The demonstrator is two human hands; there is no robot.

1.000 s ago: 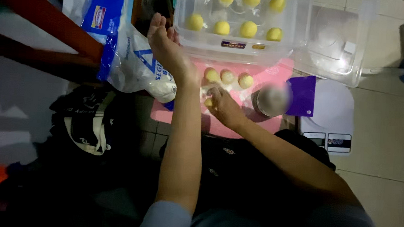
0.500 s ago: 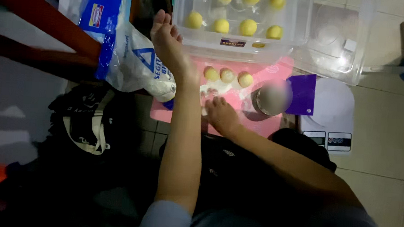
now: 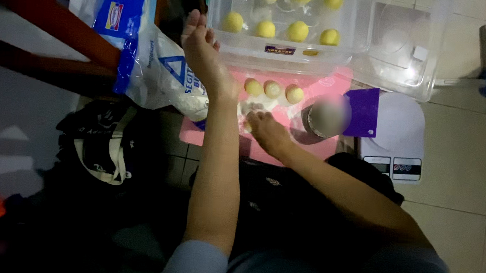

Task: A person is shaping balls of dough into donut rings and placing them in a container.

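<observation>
While the open left hand point(image 3: 203, 55) hovers raised, the right hand point(image 3: 266, 129), its grip unclear, presses dough on the pink silicone mat point(image 3: 332, 153), shaping another small yellow dough ball point(image 3: 272, 89).

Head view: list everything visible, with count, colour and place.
Dough balls in tub: seven, yellow, top centre.
Dough balls on mat: three, yellow, in a row.
Tub: one, clear plastic, above the mat.
Lid: one, clear, right of the tub.
Mat: one, pink, on the floor.
Scraper: one, purple, at the mat's right edge.
Scale: one, white, right.
Flour bag: one, white and blue, left.
Bag: one, black, lower left.
Left hand: raised, empty, open.
Right hand: resting on the mat.
</observation>
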